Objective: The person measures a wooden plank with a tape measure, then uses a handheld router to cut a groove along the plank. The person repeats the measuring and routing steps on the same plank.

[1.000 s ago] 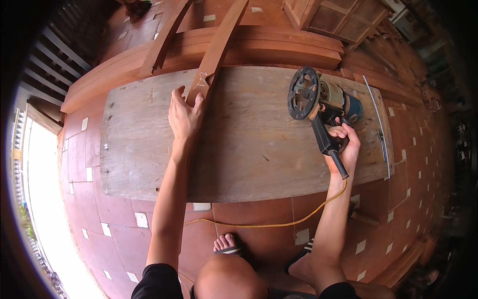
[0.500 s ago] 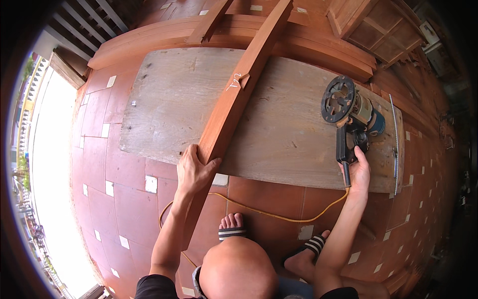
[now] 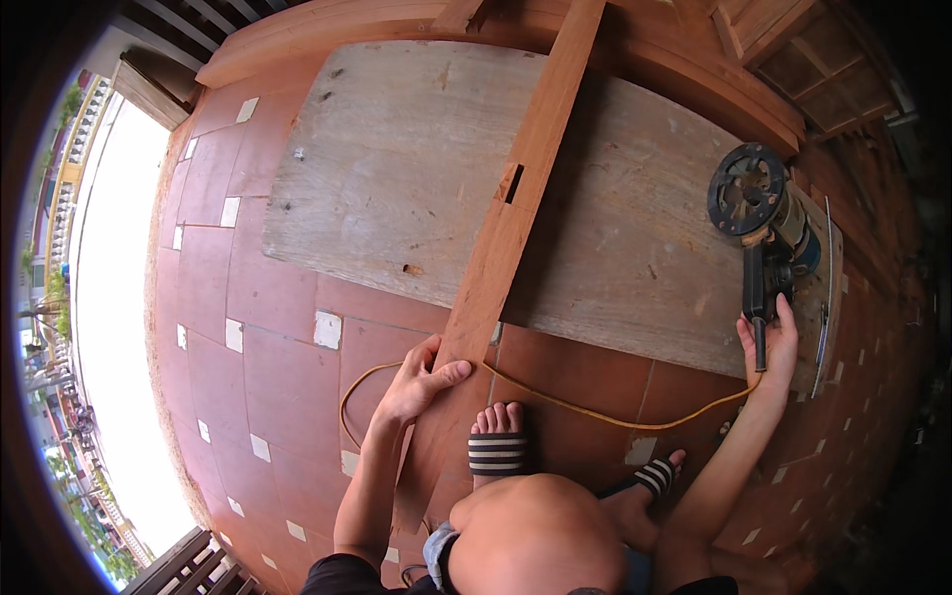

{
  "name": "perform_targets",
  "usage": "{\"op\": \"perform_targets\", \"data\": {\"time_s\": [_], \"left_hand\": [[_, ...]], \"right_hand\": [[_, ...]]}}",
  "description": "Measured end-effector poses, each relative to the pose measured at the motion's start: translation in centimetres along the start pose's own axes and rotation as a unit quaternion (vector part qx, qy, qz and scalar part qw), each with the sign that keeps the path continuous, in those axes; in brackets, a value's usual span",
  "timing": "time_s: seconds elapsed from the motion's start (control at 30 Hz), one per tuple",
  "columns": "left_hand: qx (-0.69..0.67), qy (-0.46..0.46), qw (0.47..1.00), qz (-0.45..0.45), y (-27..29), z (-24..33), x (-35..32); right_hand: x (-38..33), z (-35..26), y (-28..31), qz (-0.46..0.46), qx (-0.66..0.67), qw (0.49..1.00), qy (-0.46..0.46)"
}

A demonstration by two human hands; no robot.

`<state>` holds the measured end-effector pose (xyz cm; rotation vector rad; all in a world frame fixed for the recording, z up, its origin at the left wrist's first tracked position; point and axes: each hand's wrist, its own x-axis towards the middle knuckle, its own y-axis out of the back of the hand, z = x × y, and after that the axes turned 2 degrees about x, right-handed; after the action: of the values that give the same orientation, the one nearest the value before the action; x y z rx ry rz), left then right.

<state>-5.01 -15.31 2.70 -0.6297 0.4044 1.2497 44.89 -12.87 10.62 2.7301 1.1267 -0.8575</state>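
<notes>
A long reddish wooden beam (image 3: 516,208) slants from the far side down toward me, across a flat worn plywood board (image 3: 397,159). A narrow dark mortise is cut into its upward face. My left hand (image 3: 421,387) is closed around the near part of the beam, thumb on top and fingers along its left edge. At the right end of the board lies a router (image 3: 783,213) with a round black base plate and a black handle. My right hand (image 3: 773,342) holds that handle near the cord end, its fingers partly hidden.
A yellow cord (image 3: 615,421) runs from the router across the tiled floor (image 3: 278,307) and under the beam. Stacked timber (image 3: 387,25) lies beyond the board, with a panelled wooden frame (image 3: 823,69) at far right. A metal straightedge (image 3: 825,297) lies along the board's right edge.
The beam has rolled: its notched, marked edge no longer shows, and a face with a slot is up. My left hand has slid nearer along it. The right hand stays at the router.
</notes>
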Motion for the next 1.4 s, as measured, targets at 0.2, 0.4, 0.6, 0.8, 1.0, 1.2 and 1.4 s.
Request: {"op": "perform_targets", "data": {"time_s": [0.2, 0.4, 0.6, 0.8, 1.0, 1.2, 1.4], "left_hand": [[-0.035, 0.017, 0.999, -0.014, -0.2, 0.2, 0.2], [0.263, -0.153, 0.942, 0.144, -1.9, 2.6, 2.6], [0.473, -0.091, 0.846, 0.227, -2.9, 9.0, 5.9], [0.468, -0.280, 0.811, 0.212, -5.9, 12.8, 11.9], [0.417, -0.292, 0.832, 0.221, -7.3, 10.3, 15.9], [0.410, -0.284, 0.849, 0.177, -6.8, 10.4, 15.5], [0.342, -0.281, 0.884, 0.151, -4.1, 11.1, 13.7]], "right_hand": [[-0.1, 0.0, 1.5, 0.020, -0.037, 0.999, -0.002], [0.7, -1.2, 4.8, 0.157, -0.142, 0.974, 0.078], [2.7, -4.2, 11.1, 0.244, -0.220, 0.933, 0.148], [4.8, -4.1, 18.6, 0.306, -0.228, 0.915, 0.130], [12.5, -5.4, 28.4, 0.404, -0.399, 0.772, 0.286], [15.0, -5.4, 31.2, 0.398, -0.610, 0.646, 0.229], [20.7, -3.7, 34.5, 0.309, -0.684, 0.609, 0.255]]}}
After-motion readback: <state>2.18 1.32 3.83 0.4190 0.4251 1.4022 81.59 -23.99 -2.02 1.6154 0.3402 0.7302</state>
